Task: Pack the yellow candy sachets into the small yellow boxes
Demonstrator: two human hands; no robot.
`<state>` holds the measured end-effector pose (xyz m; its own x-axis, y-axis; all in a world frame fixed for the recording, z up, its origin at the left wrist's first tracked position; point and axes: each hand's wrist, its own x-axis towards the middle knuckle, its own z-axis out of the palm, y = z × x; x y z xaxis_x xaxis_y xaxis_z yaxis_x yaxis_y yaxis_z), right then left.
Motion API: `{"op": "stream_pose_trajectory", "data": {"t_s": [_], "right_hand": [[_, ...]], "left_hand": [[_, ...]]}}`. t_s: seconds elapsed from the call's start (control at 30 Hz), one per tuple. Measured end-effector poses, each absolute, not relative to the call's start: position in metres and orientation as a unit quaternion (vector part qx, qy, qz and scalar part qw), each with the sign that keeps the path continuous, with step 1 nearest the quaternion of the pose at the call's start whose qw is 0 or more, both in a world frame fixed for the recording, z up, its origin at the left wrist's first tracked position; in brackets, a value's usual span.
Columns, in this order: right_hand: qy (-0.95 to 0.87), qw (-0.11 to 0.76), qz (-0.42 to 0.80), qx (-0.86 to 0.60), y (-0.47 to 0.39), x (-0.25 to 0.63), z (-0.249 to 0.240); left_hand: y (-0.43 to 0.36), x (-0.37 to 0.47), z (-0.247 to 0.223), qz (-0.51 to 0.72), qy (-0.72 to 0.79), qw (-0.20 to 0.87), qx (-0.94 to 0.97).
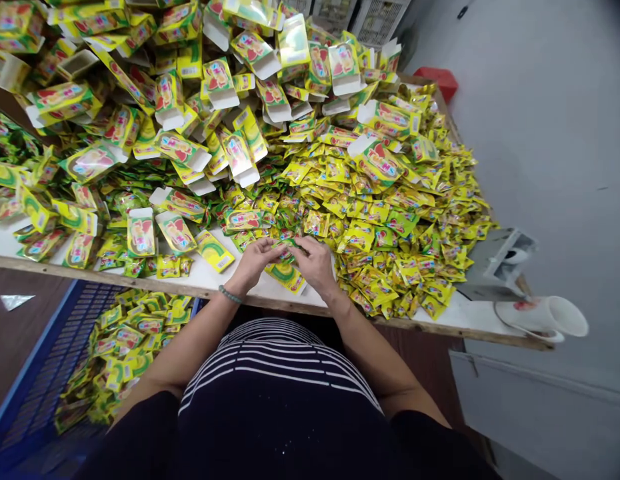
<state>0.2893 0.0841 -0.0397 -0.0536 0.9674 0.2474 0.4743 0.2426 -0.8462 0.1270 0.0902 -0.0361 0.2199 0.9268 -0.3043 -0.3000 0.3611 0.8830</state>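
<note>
My left hand (260,262), with a beaded bracelet on its wrist, and my right hand (315,265) meet over the near edge of the table. Both are closed, fingertips pinched on a small green packet (289,242) that the fingers partly cover. Just below them a yellow and green carton (286,277) lies flat on the white tabletop. Left of my left hand lies another yellow carton (215,251). A big heap of small yellow sachets (405,200) spreads beyond and to the right of my right hand.
Many open-ended cartons (240,153) are piled along the back and left. A blue crate (35,373) of filled-looking cartons stands below the table at left. At the right end are a white mug (545,315) and a grey metal device (500,263), near the wall.
</note>
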Motion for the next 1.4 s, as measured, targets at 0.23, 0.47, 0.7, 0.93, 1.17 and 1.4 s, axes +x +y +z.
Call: {"op": "stream_pose_trajectory", "data": {"t_s": [0.23,0.47,0.7,0.93,1.17,1.4], "right_hand": [[-0.647,0.331,0.254,-0.638,0.076,0.317,-0.058],[-0.665,0.270,0.151,-0.679,0.073,0.311,-0.092],[-0.616,0.380,0.378,-0.577,0.071,0.313,-0.051],[-0.641,0.379,0.381,-0.548,0.069,0.296,-0.036],[-0.550,0.418,0.426,-0.584,0.068,0.288,-0.053],[-0.576,0.366,0.499,-0.534,0.065,0.303,-0.035]], "left_hand": [[0.091,0.130,-0.051,0.441,0.498,0.666,0.338],[0.088,0.113,-0.067,0.449,0.535,0.603,0.384],[0.090,0.104,-0.068,0.398,0.553,0.538,0.497],[0.081,0.111,-0.051,0.357,0.442,0.683,0.459],[0.070,0.121,-0.048,0.405,0.467,0.694,0.370],[0.081,0.127,-0.046,0.376,0.414,0.689,0.461]]}}
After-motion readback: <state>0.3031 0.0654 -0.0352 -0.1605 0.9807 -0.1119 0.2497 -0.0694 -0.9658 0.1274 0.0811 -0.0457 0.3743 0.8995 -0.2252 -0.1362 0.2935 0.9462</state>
